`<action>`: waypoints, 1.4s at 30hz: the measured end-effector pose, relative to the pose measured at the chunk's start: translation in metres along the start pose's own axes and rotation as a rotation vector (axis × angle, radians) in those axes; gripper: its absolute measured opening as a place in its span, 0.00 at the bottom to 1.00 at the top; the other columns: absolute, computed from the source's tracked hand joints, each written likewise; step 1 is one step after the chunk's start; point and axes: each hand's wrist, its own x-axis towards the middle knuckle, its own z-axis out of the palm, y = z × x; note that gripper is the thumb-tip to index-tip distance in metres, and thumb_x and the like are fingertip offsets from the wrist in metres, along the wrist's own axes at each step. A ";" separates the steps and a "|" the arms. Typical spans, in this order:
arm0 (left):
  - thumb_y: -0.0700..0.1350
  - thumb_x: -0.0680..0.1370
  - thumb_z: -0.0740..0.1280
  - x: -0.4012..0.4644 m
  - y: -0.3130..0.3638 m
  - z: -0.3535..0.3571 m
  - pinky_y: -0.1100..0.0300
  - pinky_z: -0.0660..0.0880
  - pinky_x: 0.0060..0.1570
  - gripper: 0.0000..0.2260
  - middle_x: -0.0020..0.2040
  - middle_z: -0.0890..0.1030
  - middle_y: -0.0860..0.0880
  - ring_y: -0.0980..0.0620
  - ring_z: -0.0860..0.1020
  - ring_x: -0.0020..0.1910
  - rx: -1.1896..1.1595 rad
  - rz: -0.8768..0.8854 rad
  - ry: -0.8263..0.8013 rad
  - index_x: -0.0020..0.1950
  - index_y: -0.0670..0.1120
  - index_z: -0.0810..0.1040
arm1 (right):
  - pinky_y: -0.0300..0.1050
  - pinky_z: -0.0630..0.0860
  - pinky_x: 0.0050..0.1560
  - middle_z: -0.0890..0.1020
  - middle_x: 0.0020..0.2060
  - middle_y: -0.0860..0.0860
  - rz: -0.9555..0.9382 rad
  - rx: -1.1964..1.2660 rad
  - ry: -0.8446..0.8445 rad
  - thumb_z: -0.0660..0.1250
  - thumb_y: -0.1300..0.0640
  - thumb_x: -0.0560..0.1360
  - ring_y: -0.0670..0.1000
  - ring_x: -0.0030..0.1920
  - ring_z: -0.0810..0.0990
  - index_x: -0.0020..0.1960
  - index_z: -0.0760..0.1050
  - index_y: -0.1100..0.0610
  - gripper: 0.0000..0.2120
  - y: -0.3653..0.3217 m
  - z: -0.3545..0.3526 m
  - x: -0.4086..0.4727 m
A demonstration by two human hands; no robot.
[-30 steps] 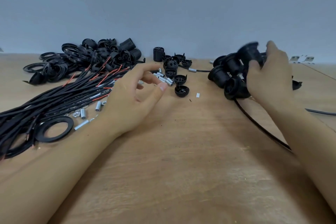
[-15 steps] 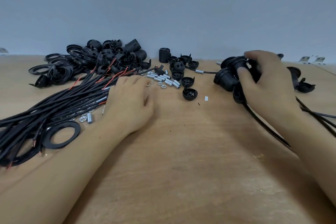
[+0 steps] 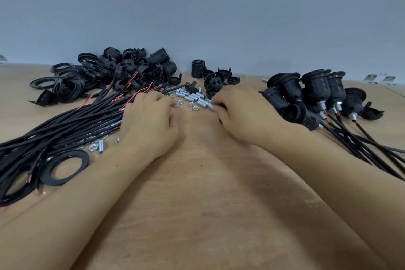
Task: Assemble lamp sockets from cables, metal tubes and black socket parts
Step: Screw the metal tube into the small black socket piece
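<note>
My left hand (image 3: 151, 125) lies knuckles up at the end of the black cable bundle (image 3: 65, 125). Its fingers are curled down by some loose nuts (image 3: 195, 108), and its fingertips are hidden. My right hand (image 3: 238, 116) reaches in from the right and pinches the nearest metal tube (image 3: 210, 105) at the edge of a cluster of short metal tubes (image 3: 192, 97). A pile of black socket parts and rings (image 3: 131, 72) sits at the back left. Small black socket caps (image 3: 215, 80) lie behind the tubes.
Several assembled sockets with cables (image 3: 315, 90) are heaped at the right, their leads trailing toward the right edge. A flat black ring (image 3: 65, 166) and a stray tube with nuts (image 3: 100, 146) lie near my left forearm. The wooden table (image 3: 208, 204) meets a grey wall behind.
My right hand has left the heap of assembled sockets and moved left to the metal tubes. My left hand has slid slightly forward toward the nuts.
</note>
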 end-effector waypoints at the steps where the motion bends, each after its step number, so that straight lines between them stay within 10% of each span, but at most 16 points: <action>1: 0.44 0.79 0.63 0.001 -0.001 0.000 0.47 0.68 0.59 0.12 0.61 0.79 0.48 0.43 0.72 0.62 0.015 -0.016 0.007 0.60 0.46 0.80 | 0.49 0.72 0.45 0.76 0.47 0.52 0.049 -0.039 -0.003 0.59 0.58 0.80 0.54 0.50 0.72 0.45 0.74 0.57 0.07 -0.003 0.003 0.007; 5: 0.43 0.78 0.62 0.002 -0.003 -0.003 0.48 0.72 0.53 0.09 0.46 0.82 0.49 0.42 0.75 0.54 0.000 -0.036 -0.046 0.51 0.47 0.83 | 0.48 0.63 0.42 0.74 0.55 0.55 0.128 -0.190 -0.047 0.61 0.62 0.79 0.56 0.59 0.70 0.55 0.76 0.58 0.07 -0.015 0.021 0.023; 12: 0.47 0.80 0.66 0.007 -0.007 -0.003 0.44 0.71 0.59 0.07 0.53 0.81 0.51 0.44 0.75 0.57 -0.053 -0.018 -0.032 0.55 0.52 0.82 | 0.50 0.64 0.54 0.76 0.56 0.54 0.071 -0.280 0.097 0.62 0.62 0.76 0.57 0.62 0.68 0.54 0.76 0.58 0.08 -0.023 0.011 0.035; 23: 0.39 0.74 0.71 0.006 -0.003 -0.005 0.49 0.78 0.52 0.08 0.45 0.86 0.50 0.47 0.82 0.48 -0.190 0.117 0.231 0.51 0.46 0.85 | 0.40 0.75 0.39 0.79 0.36 0.45 0.087 0.439 0.285 0.69 0.57 0.76 0.46 0.37 0.76 0.47 0.80 0.52 0.02 -0.005 0.001 -0.076; 26: 0.37 0.73 0.74 -0.004 0.013 -0.007 0.65 0.77 0.51 0.07 0.44 0.86 0.54 0.59 0.82 0.43 -0.480 0.239 0.336 0.49 0.46 0.86 | 0.38 0.77 0.39 0.82 0.34 0.49 0.203 0.902 0.303 0.72 0.60 0.75 0.44 0.34 0.78 0.46 0.82 0.55 0.01 0.004 0.006 -0.062; 33: 0.36 0.69 0.75 -0.020 0.041 -0.001 0.64 0.80 0.47 0.09 0.43 0.87 0.48 0.53 0.85 0.42 -1.264 -0.038 0.009 0.47 0.43 0.84 | 0.44 0.81 0.46 0.87 0.42 0.51 0.129 1.247 0.242 0.72 0.63 0.73 0.50 0.40 0.83 0.51 0.84 0.54 0.09 0.002 0.008 -0.062; 42: 0.39 0.66 0.73 -0.019 0.037 -0.004 0.59 0.82 0.44 0.09 0.46 0.86 0.40 0.45 0.85 0.46 -1.534 -0.162 -0.227 0.44 0.40 0.86 | 0.39 0.80 0.45 0.85 0.39 0.44 0.084 1.054 0.297 0.73 0.66 0.72 0.45 0.42 0.83 0.46 0.82 0.52 0.10 -0.002 0.008 -0.062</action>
